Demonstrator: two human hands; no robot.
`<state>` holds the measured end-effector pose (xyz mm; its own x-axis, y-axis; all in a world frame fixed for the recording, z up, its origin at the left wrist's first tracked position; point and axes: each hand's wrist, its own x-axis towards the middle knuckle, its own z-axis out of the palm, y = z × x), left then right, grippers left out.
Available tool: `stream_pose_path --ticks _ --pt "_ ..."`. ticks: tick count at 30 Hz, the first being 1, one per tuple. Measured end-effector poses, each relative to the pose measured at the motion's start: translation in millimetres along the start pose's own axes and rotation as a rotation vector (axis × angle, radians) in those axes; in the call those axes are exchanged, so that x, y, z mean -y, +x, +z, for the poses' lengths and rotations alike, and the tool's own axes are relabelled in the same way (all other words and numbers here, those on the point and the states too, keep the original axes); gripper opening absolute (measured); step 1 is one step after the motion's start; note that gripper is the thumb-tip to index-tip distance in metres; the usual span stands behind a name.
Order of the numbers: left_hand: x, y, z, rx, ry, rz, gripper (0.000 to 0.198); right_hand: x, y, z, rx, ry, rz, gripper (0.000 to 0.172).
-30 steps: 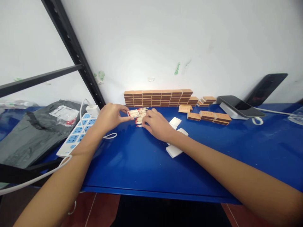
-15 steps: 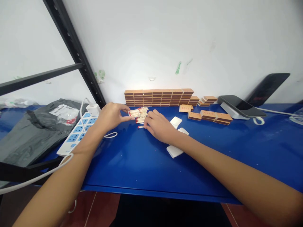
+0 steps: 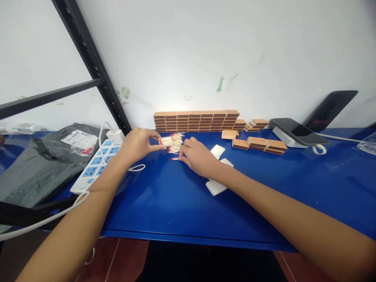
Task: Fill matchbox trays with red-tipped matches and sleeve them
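A grey bag (image 3: 44, 164) and a power strip (image 3: 93, 171) lie at left. Next, your left hand (image 3: 135, 145) holds a small tray (image 3: 166, 141) filled with matches between thumb and fingers. Just right of it, a loose match pile (image 3: 177, 141) lies on the blue table (image 3: 164, 203). Your right hand (image 3: 197, 156), fingertips drawn together, pinches at least one red-tipped matchstick (image 3: 173, 159) beside the pile. Farther right sit orange matchboxes (image 3: 259, 143) and a phone (image 3: 296, 131).

Match pile (image 3: 177, 142) partly hidden, forearms (image 3: 79, 227) cropped
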<state>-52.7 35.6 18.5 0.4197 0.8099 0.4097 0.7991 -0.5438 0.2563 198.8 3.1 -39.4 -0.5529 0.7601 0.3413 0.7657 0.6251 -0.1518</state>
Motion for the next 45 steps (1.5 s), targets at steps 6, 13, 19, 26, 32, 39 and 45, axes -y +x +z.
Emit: stream_pose_path --ticks 6,13,19,26,32,39,45 --pt "1.6 -0.3 0.1 0.015 -0.001 0.001 0.034 -1.1 -0.3 -3.6 0.002 -0.003 -0.010 0.017" --pt "-6.6 -1.1 0.1 0.060 -0.090 0.078 0.038 -5.2 1.8 -14.6 -0.150 -0.056 -0.005 0.016" --pt "-15.2 -3.7 5.0 0.059 -0.202 0.147 0.039 3.4 1.9 -15.2 -0.191 -0.070 -0.018 0.017" --pt "-19.2 -4.3 4.8 0.076 -0.294 0.116 0.039 3.5 -0.3 -15.0 -0.196 0.068 -0.032 0.011" --pt "-17.7 -4.5 3.3 0.063 -0.330 0.078 0.041 -4.6 -3.2 -21.9 -0.212 0.157 -0.013 0.007" --pt "-20.9 -4.6 5.4 0.087 -0.328 0.092 0.042 -4.3 -2.5 -15.9 -0.166 0.267 -0.027 0.015" --pt "-15.2 -3.7 3.4 0.088 -0.335 0.062 0.046 -5.4 -1.8 -12.5 -0.285 0.336 -0.032 0.013"
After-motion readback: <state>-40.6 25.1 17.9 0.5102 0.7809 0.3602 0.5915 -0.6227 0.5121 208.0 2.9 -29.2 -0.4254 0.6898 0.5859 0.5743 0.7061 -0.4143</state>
